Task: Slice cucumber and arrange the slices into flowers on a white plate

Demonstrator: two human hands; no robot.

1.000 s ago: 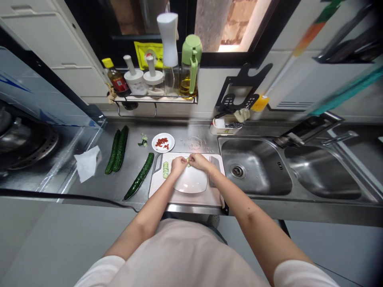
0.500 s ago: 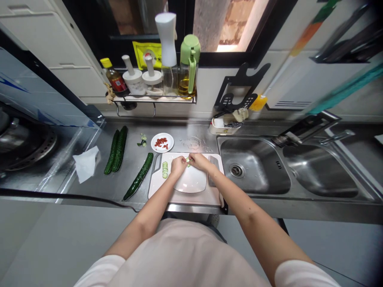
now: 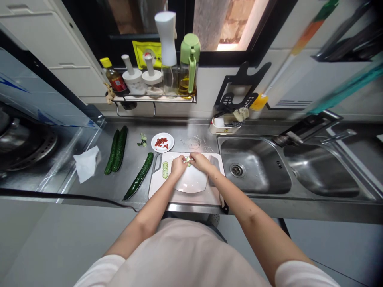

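Note:
Over the far edge of a white plate (image 3: 190,182), my left hand (image 3: 178,166) and my right hand (image 3: 200,162) meet with fingertips pinched. Pale green cucumber slices (image 3: 188,160) show between them; the fingers partly cover these, and how many there are I cannot tell. The plate rests on a light cutting board (image 3: 155,190) with grey ends. On the board left of my left hand lies a short overlapping row of cucumber slices (image 3: 165,170). A whole cucumber (image 3: 139,176) lies just left of the board.
Behind the board sits a small white plate of red pieces (image 3: 162,142), beside cucumber scraps (image 3: 143,140). Farther left are two more cucumbers (image 3: 116,150) and a paper towel (image 3: 86,164). The double sink (image 3: 254,171) adjoins the board's right. A condiment rack (image 3: 154,99) hangs behind.
My fingers have shifted slightly around the cucumber slices, the right hand tilting a little upward. The plate, board and other items stay put.

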